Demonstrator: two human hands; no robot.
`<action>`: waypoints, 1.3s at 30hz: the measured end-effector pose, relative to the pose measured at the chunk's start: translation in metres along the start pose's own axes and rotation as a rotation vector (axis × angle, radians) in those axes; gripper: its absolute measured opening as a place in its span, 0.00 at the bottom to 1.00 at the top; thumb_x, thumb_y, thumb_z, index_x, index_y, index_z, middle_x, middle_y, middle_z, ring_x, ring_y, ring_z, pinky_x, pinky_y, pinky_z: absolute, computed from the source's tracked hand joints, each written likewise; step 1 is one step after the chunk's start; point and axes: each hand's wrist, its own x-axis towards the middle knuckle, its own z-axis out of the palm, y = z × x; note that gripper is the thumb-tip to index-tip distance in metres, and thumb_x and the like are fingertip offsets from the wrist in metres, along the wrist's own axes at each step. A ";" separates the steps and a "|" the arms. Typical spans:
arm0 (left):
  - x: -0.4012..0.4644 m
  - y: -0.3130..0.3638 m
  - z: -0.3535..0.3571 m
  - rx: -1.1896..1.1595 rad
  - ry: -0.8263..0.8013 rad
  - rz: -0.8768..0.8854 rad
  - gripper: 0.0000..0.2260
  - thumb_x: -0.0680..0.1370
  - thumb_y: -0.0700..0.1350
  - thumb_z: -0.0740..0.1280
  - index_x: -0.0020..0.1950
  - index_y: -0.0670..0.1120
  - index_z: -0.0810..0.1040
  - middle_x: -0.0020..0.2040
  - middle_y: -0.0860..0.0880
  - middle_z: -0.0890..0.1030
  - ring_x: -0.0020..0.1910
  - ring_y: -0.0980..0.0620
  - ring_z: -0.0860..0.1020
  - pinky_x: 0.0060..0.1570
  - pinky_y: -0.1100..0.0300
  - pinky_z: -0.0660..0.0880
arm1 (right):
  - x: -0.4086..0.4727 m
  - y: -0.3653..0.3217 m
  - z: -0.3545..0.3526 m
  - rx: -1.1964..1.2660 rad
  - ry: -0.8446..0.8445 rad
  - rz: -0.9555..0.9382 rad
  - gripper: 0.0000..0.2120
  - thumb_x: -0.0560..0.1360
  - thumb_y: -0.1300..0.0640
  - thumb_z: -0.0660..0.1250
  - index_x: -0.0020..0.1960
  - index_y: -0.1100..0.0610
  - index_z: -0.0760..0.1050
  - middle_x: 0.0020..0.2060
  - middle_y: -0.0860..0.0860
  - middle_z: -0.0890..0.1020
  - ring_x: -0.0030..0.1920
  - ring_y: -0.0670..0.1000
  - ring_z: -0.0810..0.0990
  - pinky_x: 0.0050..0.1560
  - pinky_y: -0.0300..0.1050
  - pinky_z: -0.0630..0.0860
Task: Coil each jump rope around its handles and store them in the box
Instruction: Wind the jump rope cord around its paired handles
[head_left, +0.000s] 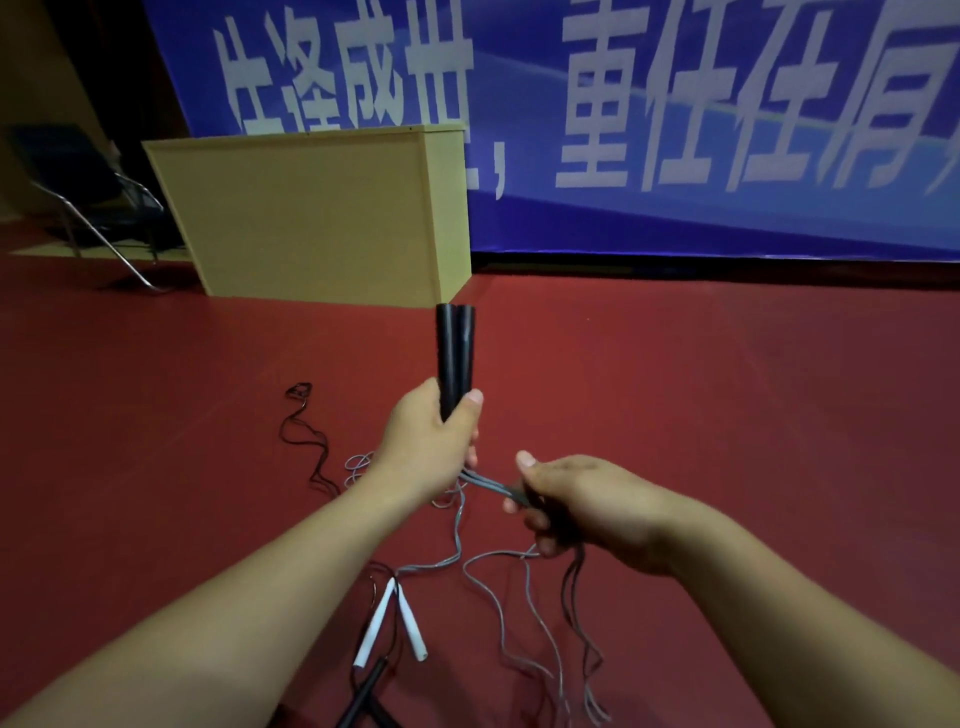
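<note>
1. The left hand (428, 436) gripped a pair of black handles (455, 358) side by side, fingers and thumb curled round their lower ends. The handles stood close to upright, long axis running up and away from the person, free ends topmost.
2. The right hand (582, 512) was closed round a bunch of grey cord (491, 487) where it left the bottom of the handles. The cord ran down and to the right from the left hand to the right hand, which lay just beside and lower.
3. Judgement: the coming move turned on this relation. The cord left the handles at their base, so winding would have to carry the right hand round the upright axis, working upward.
4. Slack cord hung from the right hand and trailed on the red floor (727, 415).
5. A pair of white handles (395, 621) lay on the floor below the hands, with another black handle (366, 691) near them and a thin black cord (306, 441) to the left.
6. No storage box could be identified with certainty; a tan wooden cabinet (317, 218) stood well beyond the hands, its contents not visible.
</note>
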 end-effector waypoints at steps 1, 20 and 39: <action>0.000 -0.002 -0.003 0.129 -0.028 0.073 0.10 0.81 0.47 0.63 0.42 0.44 0.71 0.30 0.47 0.77 0.26 0.51 0.77 0.29 0.57 0.73 | -0.001 0.001 -0.002 -0.054 -0.022 -0.006 0.19 0.82 0.46 0.58 0.45 0.60 0.77 0.29 0.49 0.72 0.31 0.50 0.72 0.40 0.44 0.70; -0.021 -0.006 -0.029 0.177 -0.618 -0.093 0.05 0.81 0.38 0.63 0.55 0.43 0.76 0.35 0.49 0.80 0.32 0.53 0.81 0.28 0.62 0.74 | -0.051 0.005 -0.067 -0.727 0.506 -0.083 0.16 0.74 0.43 0.69 0.37 0.55 0.76 0.27 0.46 0.74 0.28 0.44 0.69 0.32 0.41 0.68; -0.058 -0.001 -0.046 -0.240 -0.833 -0.423 0.11 0.80 0.46 0.64 0.56 0.40 0.77 0.42 0.45 0.83 0.26 0.53 0.74 0.23 0.63 0.69 | -0.079 -0.017 -0.028 0.298 0.504 -0.025 0.04 0.76 0.61 0.66 0.47 0.59 0.80 0.34 0.53 0.80 0.28 0.46 0.70 0.28 0.38 0.69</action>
